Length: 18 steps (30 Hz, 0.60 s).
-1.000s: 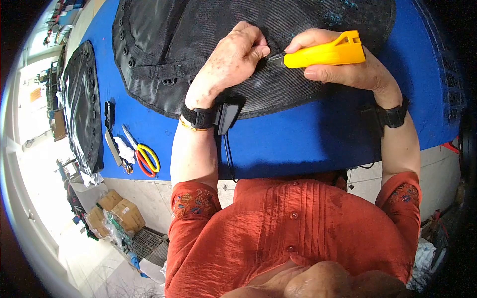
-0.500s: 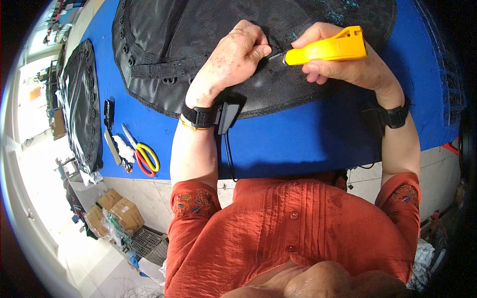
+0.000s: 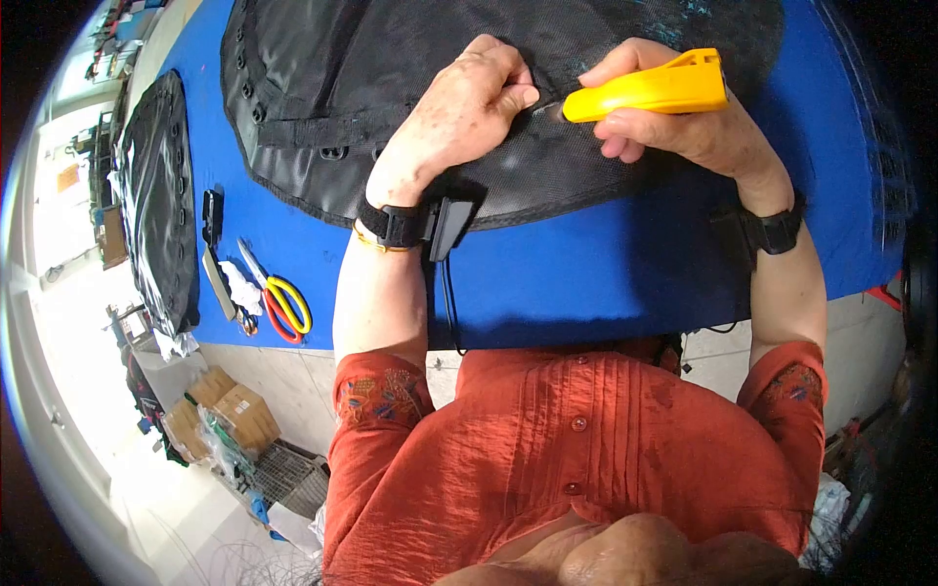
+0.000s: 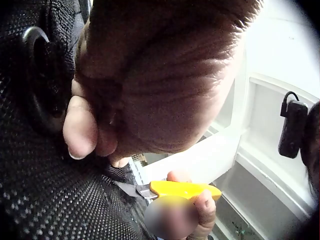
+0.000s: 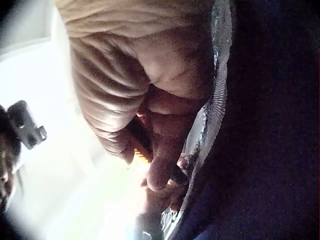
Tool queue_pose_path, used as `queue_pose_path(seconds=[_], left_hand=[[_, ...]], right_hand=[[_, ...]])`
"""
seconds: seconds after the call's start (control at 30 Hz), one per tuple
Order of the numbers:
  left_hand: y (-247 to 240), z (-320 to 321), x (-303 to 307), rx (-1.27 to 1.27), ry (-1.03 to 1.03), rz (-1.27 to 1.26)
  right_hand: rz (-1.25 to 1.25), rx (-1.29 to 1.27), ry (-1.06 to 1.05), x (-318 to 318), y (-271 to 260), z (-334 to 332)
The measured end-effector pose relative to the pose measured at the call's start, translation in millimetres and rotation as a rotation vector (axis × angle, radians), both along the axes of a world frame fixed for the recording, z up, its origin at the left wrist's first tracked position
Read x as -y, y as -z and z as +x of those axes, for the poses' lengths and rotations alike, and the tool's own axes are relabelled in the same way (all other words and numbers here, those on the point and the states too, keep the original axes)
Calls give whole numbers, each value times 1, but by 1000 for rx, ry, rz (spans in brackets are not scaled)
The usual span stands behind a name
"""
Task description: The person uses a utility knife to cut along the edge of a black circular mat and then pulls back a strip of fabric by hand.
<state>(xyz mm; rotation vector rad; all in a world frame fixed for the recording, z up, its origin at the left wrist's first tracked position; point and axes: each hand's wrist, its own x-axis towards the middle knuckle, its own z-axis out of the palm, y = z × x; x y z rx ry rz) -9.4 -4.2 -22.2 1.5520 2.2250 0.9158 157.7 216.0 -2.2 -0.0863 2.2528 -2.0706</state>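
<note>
We're likely cutting: our left fingers (image 3: 508,66) pinch the black mesh cloth (image 3: 547,181) under them, right fingers (image 3: 611,66) curl round the yellow plastic knife (image 3: 650,92) (silver blade (image 4: 128,189) facing the left ones), and next needs slow slicing.

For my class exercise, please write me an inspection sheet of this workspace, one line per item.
Surface: blue table, bare along the near edge.
Job's things: black cloth spread on the table; yellow knife with its blade out, pointing toward the left hand.
Clutter: scissors, a white scrap and a second black cloth, all left of the work.
Hands: left hand on the cloth, fingers curled, seemingly pinching it; right hand grips the knife.
Cables: thin black cable from the left wrist device to the table's near edge.
Surroundings: cardboard boxes beyond the table, lower left; pale floor.
</note>
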Motion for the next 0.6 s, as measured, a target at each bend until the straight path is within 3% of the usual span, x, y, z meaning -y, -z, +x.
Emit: queue_pose_path(seconds=[0.6], left_hand=[[6,-4,1,-51,33,30]], right_hand=[[16,-23,-21,-7,11,0]])
